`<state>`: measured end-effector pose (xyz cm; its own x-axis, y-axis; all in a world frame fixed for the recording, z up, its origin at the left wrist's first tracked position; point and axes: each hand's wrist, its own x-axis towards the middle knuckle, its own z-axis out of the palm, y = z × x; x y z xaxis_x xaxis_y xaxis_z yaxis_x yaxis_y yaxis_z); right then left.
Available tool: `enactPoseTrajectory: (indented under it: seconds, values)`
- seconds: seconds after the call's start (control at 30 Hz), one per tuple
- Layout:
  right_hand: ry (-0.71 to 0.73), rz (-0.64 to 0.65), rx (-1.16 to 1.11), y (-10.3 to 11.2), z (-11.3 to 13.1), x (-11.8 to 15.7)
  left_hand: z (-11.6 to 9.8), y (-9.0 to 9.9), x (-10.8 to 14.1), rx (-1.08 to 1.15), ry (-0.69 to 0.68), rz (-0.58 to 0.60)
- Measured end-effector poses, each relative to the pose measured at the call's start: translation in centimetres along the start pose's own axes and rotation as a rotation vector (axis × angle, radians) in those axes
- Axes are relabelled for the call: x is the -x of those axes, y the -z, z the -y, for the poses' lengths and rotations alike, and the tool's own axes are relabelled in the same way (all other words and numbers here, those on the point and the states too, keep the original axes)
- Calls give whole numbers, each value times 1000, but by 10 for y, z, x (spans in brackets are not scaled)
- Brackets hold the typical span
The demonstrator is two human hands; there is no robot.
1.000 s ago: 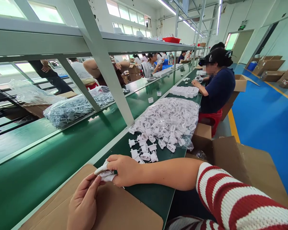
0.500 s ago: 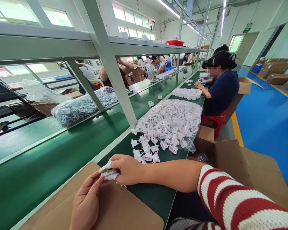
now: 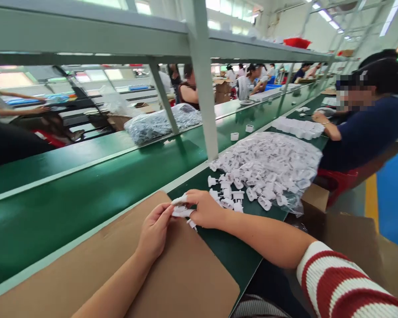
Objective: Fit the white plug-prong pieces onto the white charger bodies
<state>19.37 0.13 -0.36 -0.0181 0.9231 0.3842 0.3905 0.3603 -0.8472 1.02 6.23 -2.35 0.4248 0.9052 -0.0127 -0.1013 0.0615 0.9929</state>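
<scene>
My left hand (image 3: 154, 230) is closed, its thumb and fingers pinched together at the tips of my right hand (image 3: 207, 211). White coverings wrap the thumb and forefinger of the right hand, which are also closed in a pinch. What lies between the fingertips is too small and hidden to make out. Both hands are above the far corner of a cardboard sheet (image 3: 179, 269). Just below the right hand, a small white plastic part (image 3: 192, 225) with thin prongs rests by the cardboard edge. More loose white plastic parts (image 3: 227, 194) lie beyond the right hand.
A clear bag (image 3: 272, 163) heaped with white parts stands beyond the loose ones. A green conveyor belt (image 3: 96, 185) runs along the left, under a shelf frame with an upright post (image 3: 204, 88). A co-worker (image 3: 371, 119) sits at the right beside rows of white parts (image 3: 298, 128).
My view has turned left, so the bench, bag and co-worker appear farther right. My hands stay together in the same pinch, and more of my left forearm shows.
</scene>
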Motion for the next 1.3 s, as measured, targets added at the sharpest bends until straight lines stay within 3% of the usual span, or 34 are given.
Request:
enactPoseTrajectory:
  seconds: [0.2, 0.4, 0.8, 1.03, 1.3]
  values:
    - [-312, -60, -418, 6, 1, -2, -3, -16, 2, 113, -14, -6]
    - [-434, -127, -512, 6, 6, -4, -1, -16, 4, 163, -11, 52]
    - [-342, -127, -450, 0, 1, 0, 0, -12, 4, 70, -50, 171]
    - [-274, -102, -330, 1, 1, 2, -3, -15, 8, 3, -57, 164]
    - [-22, -31, -55, 5, 2, 2, 1, -13, 0, 107, -5, 130]
